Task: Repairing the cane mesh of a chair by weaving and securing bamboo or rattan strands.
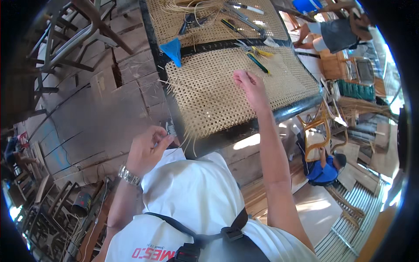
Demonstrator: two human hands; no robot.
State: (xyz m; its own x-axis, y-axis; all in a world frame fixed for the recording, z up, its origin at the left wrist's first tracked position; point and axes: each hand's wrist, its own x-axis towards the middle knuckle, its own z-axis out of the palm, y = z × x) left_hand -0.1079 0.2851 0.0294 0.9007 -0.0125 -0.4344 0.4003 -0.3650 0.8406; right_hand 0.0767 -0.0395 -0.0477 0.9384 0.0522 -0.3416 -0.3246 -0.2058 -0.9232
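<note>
A woven cane panel (pixel 218 94) in a black frame (pixel 227 135) lies in front of me, with loose strands (pixel 188 139) sticking out at its near left corner. Beside that corner my left hand (pixel 150 146), a metal watch on its wrist, is closed with thumb and fingers together; what it pinches, if anything, is too small to make out. Over the middle of the weave my right hand (pixel 252 87) is closed, its fingers curled; I cannot see what is in them. Just beyond it lies a green-handled tool (pixel 258 63), next to yellow-handled pliers (pixel 257 50).
A blue triangular piece (pixel 173 51) rests on the crossbar. Dark-handled pliers (pixel 187 24), a coil of cane strands (pixel 185 6) and more tools lie farther off. Chair frames (pixel 83 37) stand at left. One person (pixel 325 170) sits at right by a wooden chair frame (pixel 317 131); another (pixel 336 34) is at far right.
</note>
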